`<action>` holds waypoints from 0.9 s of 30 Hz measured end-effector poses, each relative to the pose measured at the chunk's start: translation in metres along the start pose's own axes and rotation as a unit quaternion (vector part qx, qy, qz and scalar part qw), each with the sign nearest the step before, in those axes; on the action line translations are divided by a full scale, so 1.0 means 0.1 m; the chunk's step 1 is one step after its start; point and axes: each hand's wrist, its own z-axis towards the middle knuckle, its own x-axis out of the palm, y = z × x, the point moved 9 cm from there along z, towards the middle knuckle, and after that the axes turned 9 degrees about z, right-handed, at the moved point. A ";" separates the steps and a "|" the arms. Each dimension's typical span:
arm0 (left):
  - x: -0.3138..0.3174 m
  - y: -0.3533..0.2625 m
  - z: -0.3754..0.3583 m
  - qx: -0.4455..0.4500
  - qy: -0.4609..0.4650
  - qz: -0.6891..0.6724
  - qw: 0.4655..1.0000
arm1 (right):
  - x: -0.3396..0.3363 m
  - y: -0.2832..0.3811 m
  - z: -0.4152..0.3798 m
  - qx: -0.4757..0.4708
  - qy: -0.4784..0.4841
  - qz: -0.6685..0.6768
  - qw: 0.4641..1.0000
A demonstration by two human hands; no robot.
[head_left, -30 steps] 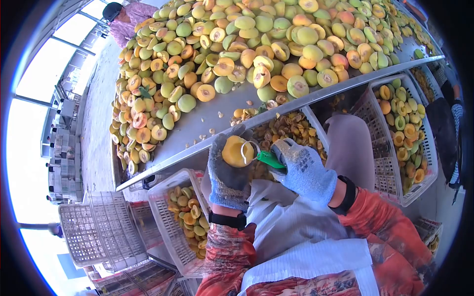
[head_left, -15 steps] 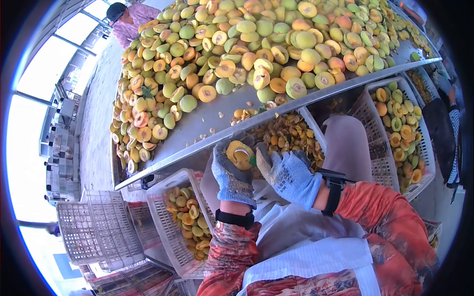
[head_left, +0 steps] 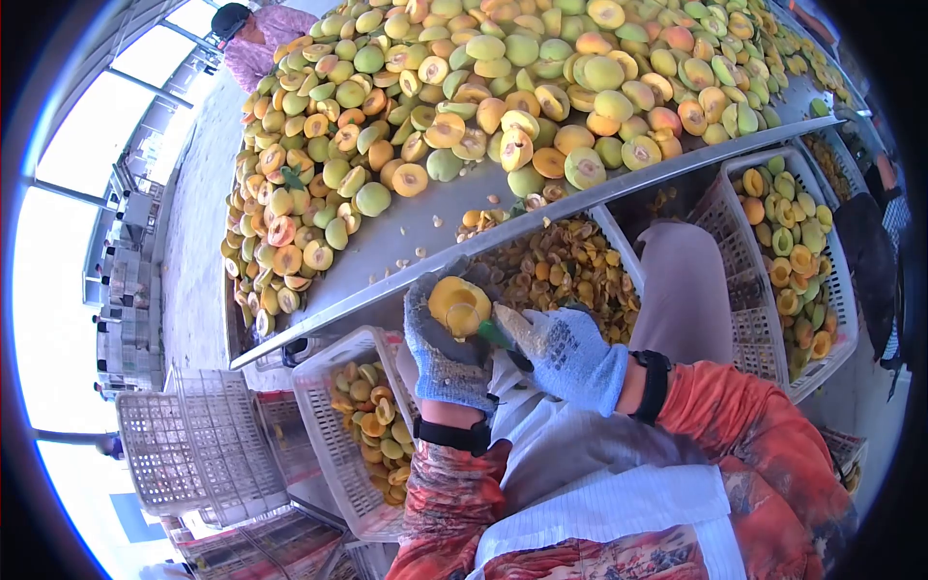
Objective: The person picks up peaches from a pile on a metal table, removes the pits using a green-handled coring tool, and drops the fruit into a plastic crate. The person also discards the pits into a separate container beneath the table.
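A yellow peach half (head_left: 458,302), cut face up, rests in my left hand (head_left: 440,343), whose gloved fingers curl around it. My right hand (head_left: 570,353), in a blue and grey glove, is closed on a pitting knife (head_left: 495,333) with a green handle. The knife's thin metal loop lies against the peach's cut face. Both hands are just in front of the table's metal edge, above my lap. Beyond my fingers a bin of peach scraps (head_left: 570,266) sits below the table edge.
Halved peaches (head_left: 541,97) lie heaped on the metal table (head_left: 425,217). Crates of peach halves stand at my left (head_left: 314,425) and right (head_left: 839,280). Stacked empty crates (head_left: 184,449) are farther left. A person (head_left: 256,43) is at the table's far left.
The loop of the pitting knife has moved lower on the peach half, and more of the green handle shows. My left hand has shifted slightly left, tilting the cut face upward.
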 end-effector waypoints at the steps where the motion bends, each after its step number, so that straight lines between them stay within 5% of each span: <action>1: 0.02 -0.08 -0.03 0.001 0.001 0.003 1.000 | -0.08 -0.10 0.01 0.034 -0.045 0.114 0.992; 4: -0.33 -0.57 0.01 0.095 -0.035 0.054 0.993 | -0.24 -0.46 -0.05 0.100 -0.124 0.194 0.968; 5: -0.35 -0.76 -0.16 0.131 0.045 0.097 0.986 | -0.29 -0.57 -0.11 0.112 -0.160 0.220 0.956; 6: -0.65 -1.03 -0.28 0.253 -0.099 0.325 0.906 | -0.33 -0.65 -0.16 0.118 -0.170 0.220 0.953; 8: -1.27 -1.50 -0.28 0.334 -0.130 0.619 0.699 | -0.22 -0.86 -0.24 0.194 -0.106 0.228 0.948; 9: -1.59 -1.57 -0.25 0.251 -0.197 0.569 0.758 | -0.23 -0.91 -0.29 0.198 -0.130 0.250 0.939; 10: -1.45 -1.59 -0.31 0.258 -0.220 0.549 0.764 | -0.23 -0.94 -0.30 0.200 -0.133 0.253 0.937; 12: -1.07 -1.59 -0.20 0.294 -0.204 0.548 0.756 | -0.18 -1.04 -0.32 0.218 -0.145 0.338 0.904; 14: -0.50 -1.31 0.13 0.211 -0.131 0.538 0.805 | -0.16 -1.09 -0.31 0.217 -0.143 0.350 0.900; 16: 0.14 -0.94 0.48 0.163 -0.058 0.578 0.797 | -0.23 -1.18 -0.32 0.220 -0.151 0.360 0.894; 20: 0.98 -0.40 1.30 0.224 0.015 0.672 0.706 | -0.23 -1.43 -0.39 0.253 -0.131 0.388 0.877; 23: 1.39 0.09 1.55 0.083 -0.008 0.613 0.786 | -0.32 -1.65 -0.43 0.254 -0.189 0.396 0.862; 27: 1.40 0.31 1.90 0.169 -0.006 0.632 0.756 | -0.28 -1.79 -0.40 0.285 -0.185 0.518 0.785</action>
